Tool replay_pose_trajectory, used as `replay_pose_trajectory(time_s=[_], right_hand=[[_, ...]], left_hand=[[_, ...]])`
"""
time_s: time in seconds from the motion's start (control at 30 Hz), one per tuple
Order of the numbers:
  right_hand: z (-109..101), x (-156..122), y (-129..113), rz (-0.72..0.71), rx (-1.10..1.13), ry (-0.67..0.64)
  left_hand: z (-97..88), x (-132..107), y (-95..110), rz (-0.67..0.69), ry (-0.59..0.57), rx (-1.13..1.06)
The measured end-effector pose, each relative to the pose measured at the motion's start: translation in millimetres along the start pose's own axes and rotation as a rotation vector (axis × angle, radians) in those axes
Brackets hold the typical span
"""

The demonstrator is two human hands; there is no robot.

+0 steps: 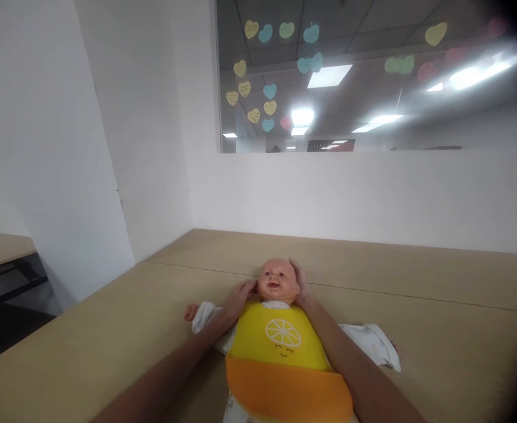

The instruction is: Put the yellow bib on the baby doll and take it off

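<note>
A baby doll (278, 281) lies on its back on a light wooden table (108, 329), head towards the wall. It wears white clothes and a yellow and orange bib (280, 358) with a lemon slice and a smiling face printed on it. My left hand (238, 298) rests at the doll's neck and left cheek, fingers curved round behind the bib's collar. My right hand (301, 283) cups the other side of the doll's head, fingers wrapped behind it. What the fingers grip behind the neck is hidden.
A white wall (351, 194) stands just behind the table, with a window (373, 76) above it bearing coloured heart stickers. Another wooden desk (0, 247) is at the far left, across a dark gap in the floor.
</note>
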State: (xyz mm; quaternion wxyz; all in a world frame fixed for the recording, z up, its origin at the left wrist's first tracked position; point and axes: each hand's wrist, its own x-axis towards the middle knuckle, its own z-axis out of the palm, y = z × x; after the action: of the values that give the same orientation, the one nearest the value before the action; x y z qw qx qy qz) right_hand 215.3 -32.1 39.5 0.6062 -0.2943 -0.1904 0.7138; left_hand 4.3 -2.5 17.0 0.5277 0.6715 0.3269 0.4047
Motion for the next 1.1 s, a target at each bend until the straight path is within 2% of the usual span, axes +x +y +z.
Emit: replay_pose_trajectory(time_s=[0.17, 0.33, 0.6, 0.77, 0.9, 1.1], right_hand=[[0.3, 2.0, 3.8, -0.001, -0.046, 0.029], [-0.8, 1.7, 6.7, 0.069, -0.082, -0.062], [-1.9, 0.7, 4.5, 0.075, -0.09, -0.094], [-5.6, 1.5, 1.8, 0.085, -0.03, -0.136], [-12.5, 7.0, 0.6, 0.088, -0.026, -0.107], [-24.5, 20.0, 2.1, 0.073, -0.02, -0.137]], left_hand=[[3.5, -2.6, 4.8, -0.021, -0.022, -0.003], [4.3, 2.1, -4.3, -0.055, -0.043, -0.077], [2.7, 5.3, -8.2, -0.039, -0.064, -0.082], [1.6, 6.3, -9.1, -0.011, -0.055, 0.012], [1.3, 4.4, -7.3, 0.005, -0.063, 0.122], [2.2, -0.9, 0.1, 0.041, -0.009, 0.298]])
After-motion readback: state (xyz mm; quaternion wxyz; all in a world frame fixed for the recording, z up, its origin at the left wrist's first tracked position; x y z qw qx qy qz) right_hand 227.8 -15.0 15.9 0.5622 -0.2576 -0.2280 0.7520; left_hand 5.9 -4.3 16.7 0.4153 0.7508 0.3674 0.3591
